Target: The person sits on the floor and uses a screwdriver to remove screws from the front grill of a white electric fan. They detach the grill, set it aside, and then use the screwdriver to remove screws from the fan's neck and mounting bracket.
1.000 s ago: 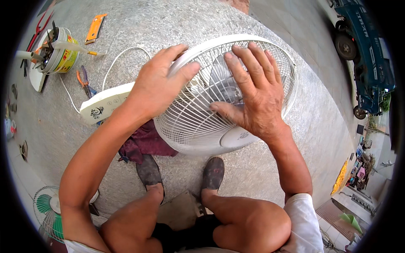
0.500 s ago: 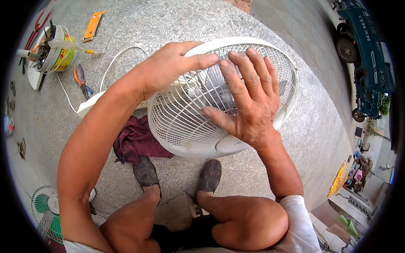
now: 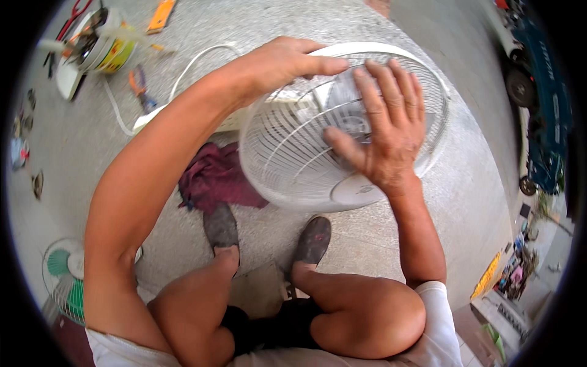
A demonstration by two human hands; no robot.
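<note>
A white electric fan (image 3: 287, 137) lies tilted on the stone floor, its round wire guard facing up toward me. Grey blades show faintly through the wires, and a pale oval plate sits on the guard's near rim. My left hand (image 3: 287, 61) is closed over the far left of the rim, thumb on top and the other fingers mostly hidden behind it. Fingers spread, my right hand (image 3: 394, 137) lies over the right half of the guard. Beside the fan's near left, a crumpled maroon cloth (image 3: 217, 177) rests near my shoes.
Blurred pliers (image 3: 140, 88) lie beside the white cord (image 3: 195, 64). A white-and-yellow tub of tools (image 3: 104, 52) stands at the far left, near an orange packet (image 3: 162, 15). A green-bladed fan (image 3: 67, 281) is at the lower left, and a dark teal vehicle (image 3: 538, 92) at the right.
The whole view has shifted, so the fan, cloth and tools appear farther right and higher. Both hands stay on the guard in nearly the same places.
</note>
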